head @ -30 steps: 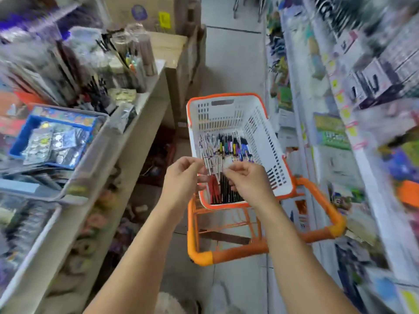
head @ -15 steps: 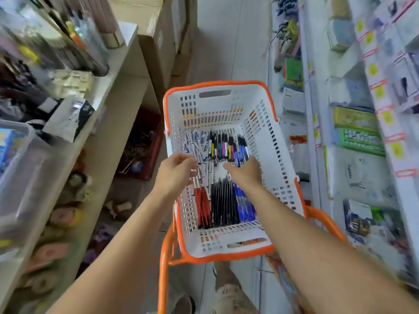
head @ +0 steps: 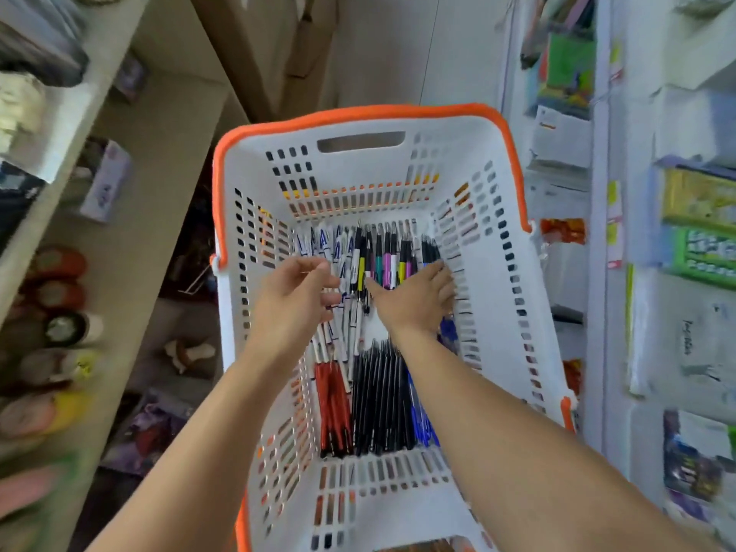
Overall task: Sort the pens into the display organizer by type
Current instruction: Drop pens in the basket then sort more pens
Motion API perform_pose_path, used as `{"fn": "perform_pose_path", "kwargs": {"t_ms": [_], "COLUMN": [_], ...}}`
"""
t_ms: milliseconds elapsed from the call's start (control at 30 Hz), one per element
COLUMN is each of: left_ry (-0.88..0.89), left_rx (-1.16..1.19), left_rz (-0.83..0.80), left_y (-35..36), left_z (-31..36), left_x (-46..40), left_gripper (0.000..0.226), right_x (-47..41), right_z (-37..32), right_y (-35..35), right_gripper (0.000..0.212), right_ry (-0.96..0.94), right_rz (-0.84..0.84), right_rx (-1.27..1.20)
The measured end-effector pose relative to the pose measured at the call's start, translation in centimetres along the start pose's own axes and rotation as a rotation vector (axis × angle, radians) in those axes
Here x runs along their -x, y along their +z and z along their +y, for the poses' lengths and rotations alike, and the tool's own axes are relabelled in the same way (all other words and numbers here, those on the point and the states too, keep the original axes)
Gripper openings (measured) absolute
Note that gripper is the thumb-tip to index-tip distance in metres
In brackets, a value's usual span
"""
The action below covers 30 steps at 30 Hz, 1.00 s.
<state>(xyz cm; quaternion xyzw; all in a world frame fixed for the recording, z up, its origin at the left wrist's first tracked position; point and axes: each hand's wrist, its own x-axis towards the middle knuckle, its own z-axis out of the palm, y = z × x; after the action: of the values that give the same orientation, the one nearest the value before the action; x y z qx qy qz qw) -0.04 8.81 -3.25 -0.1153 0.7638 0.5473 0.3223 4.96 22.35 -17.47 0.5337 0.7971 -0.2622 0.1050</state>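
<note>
Both hands are down in the white basket (head: 517, 312) w/ the orange rim, pens spread over its floor. Left hand (head: 292, 300) at 9 o'clock of the white pens (head: 342, 312), fingers loosely curled; can't tell if it grips any. Right hand (head: 418, 300) lies flat, fingers straight, on pens at 3 o'clock; red pens (head: 332, 408), black pens (head: 382, 404), blue pens (head: 422, 424) at 6.

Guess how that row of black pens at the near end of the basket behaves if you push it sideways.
The black pens look thin, round and rigid, so they would probably roll or fan out rather than bend. They lie packed between the red pens and blue pens, which likely shift with them. The basket has a slotted floor that may snag tips.
</note>
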Motion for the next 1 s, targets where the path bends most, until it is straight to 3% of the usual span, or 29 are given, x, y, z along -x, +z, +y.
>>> {"fn": "perform_pose_path", "kwargs": {"t_ms": [133,467,700,867,1000], "left_ry": [-0.017,-0.042,-0.016,-0.070,-0.118], "left_rx": [0.004,0.030,0.048,0.076,0.118], "left_rz": [0.015,0.034,0.007,0.009,0.015], "left_y": [-0.1,-0.2,-0.2,-0.2,-0.1], "left_z": [-1.5,-3.0,-3.0,-4.4,-5.3], "left_x": [-0.8,-1.7,-0.9,-0.1,0.7], "left_gripper": [0.017,0.019,0.016,0.014,0.012], "right_x": [-1.0,-1.5,-2.7,-3.6,-4.1], "right_z": [-0.8,-2.4,-2.5,-3.8,-3.3], "right_y": [1.3,2.3,0.7,-0.1,0.7], "right_gripper": [0.143,0.155,0.134,0.133,0.124], "right_ry": [0.115,0.131,0.095,0.033,0.036], "right_rz": [0.005,0.011,-0.057,-0.154,-0.112], "right_rx": [-0.001,-0.027,0.011,0.104,0.036]}}
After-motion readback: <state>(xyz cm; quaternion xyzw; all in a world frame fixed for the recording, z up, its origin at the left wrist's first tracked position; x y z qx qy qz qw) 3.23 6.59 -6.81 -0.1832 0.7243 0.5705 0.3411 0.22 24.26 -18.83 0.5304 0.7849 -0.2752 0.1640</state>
